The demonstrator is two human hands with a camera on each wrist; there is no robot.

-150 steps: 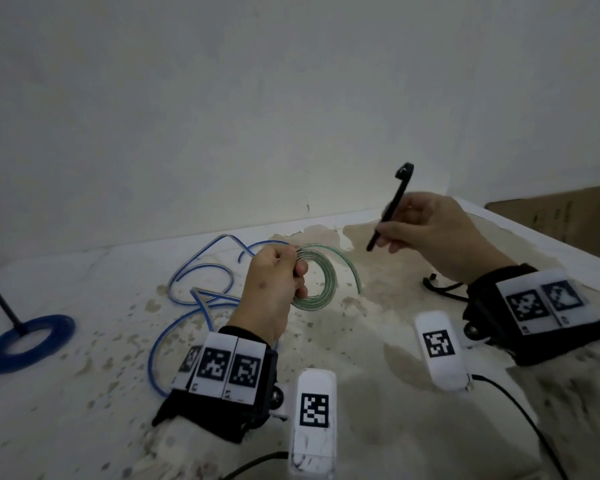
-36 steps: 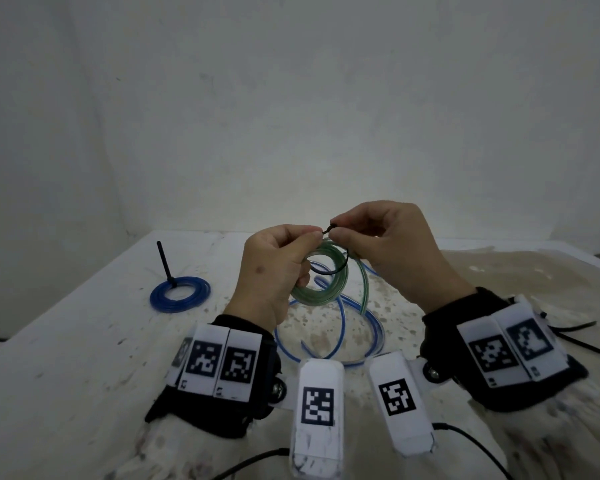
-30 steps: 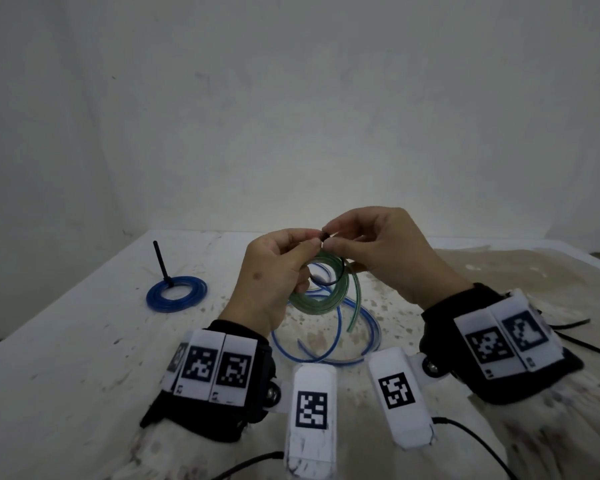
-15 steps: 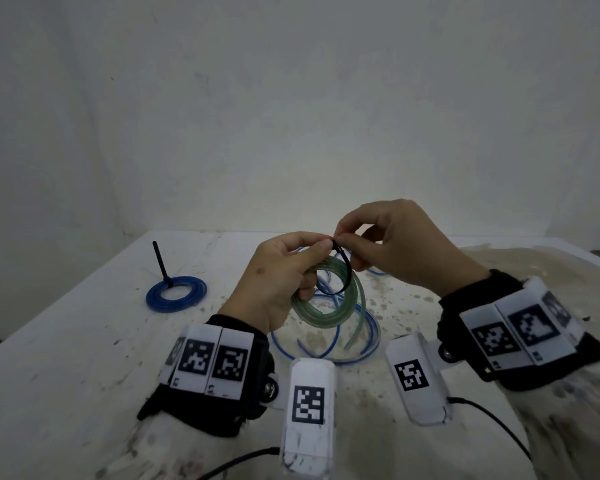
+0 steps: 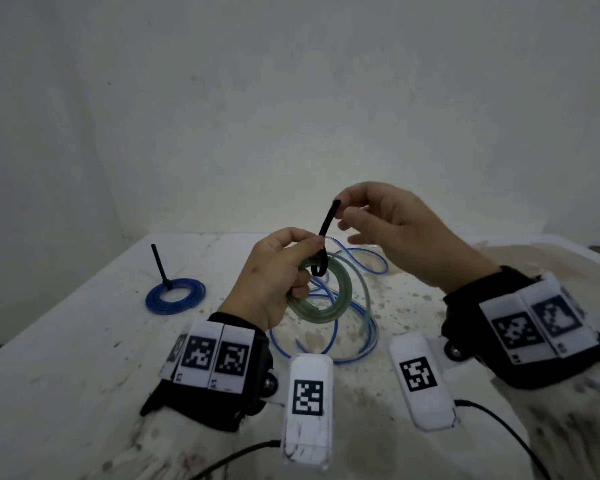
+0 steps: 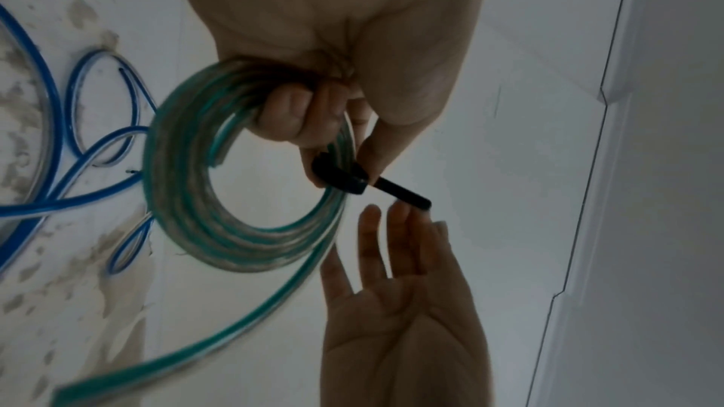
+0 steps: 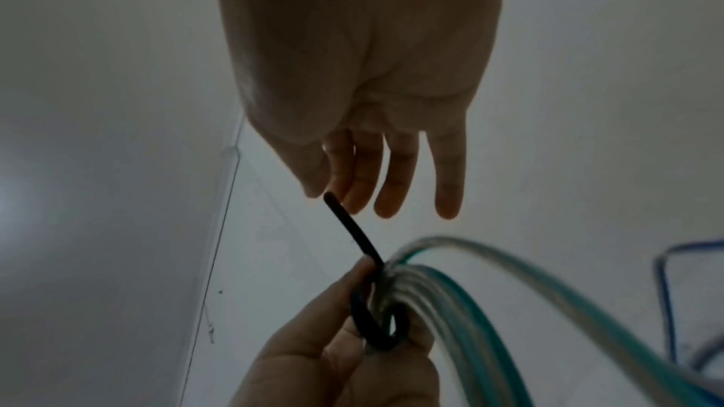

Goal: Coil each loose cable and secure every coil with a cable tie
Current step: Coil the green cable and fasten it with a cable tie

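My left hand (image 5: 288,268) grips the green cable coil (image 5: 340,303) above the table, fingers curled through it. Its thumb and forefinger also hold the head of a black cable tie (image 5: 326,226). The tie is looped round the coil's strands (image 7: 450,283), and its tail (image 7: 352,231) sticks up. My right hand (image 5: 364,216) hovers at the tail's tip with fingers (image 6: 395,228) straight and relaxed, only just touching it. The coil's loose green end (image 6: 235,336) hangs down. A loose blue cable (image 5: 383,266) lies on the table beneath.
A blue coil (image 5: 200,296) bound with an upright black tie (image 5: 158,261) lies at the left of the stained white table (image 5: 66,358). A pale wall stands behind. Black cords from the wrist cameras trail at the near edge.
The tie's loop has shrunk tight round the green coil and its tail now stands up. My right hand has risen and loosened its pinch on the tail.
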